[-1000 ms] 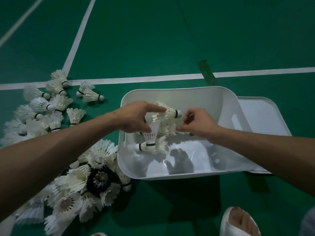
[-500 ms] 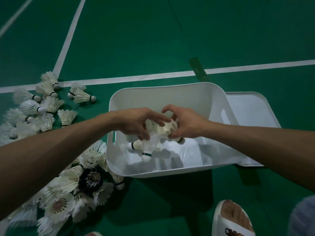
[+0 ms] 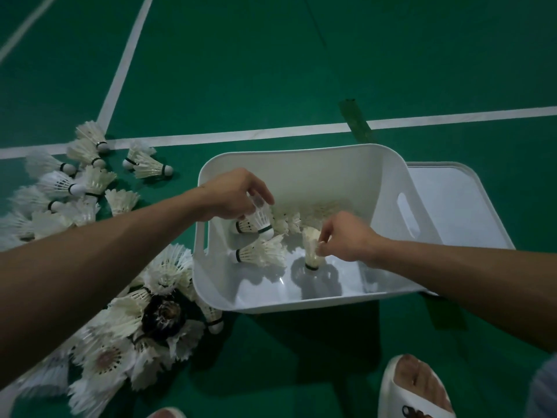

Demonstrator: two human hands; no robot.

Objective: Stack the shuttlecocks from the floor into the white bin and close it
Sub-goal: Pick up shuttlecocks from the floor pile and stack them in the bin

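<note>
The task is at an early stage: only a few shuttlecocks (image 3: 259,254) lie inside the white bin (image 3: 301,162), under both hands, while a big pile (image 3: 120,342) waits on the floor (image 3: 271,70) beside the left forearm. The lid (image 3: 452,206) lies off, beyond the right hand (image 3: 346,236). The left hand (image 3: 238,194) grips a shuttlecock (image 3: 262,220) with curled fingers. The right hand pinches a second shuttlecock (image 3: 312,251), cork down on the bin's bottom.

Glossy smooth plastic bin (image 3: 301,164); feathered shuttlecocks (image 3: 262,254); matt green floor (image 3: 271,70).
</note>
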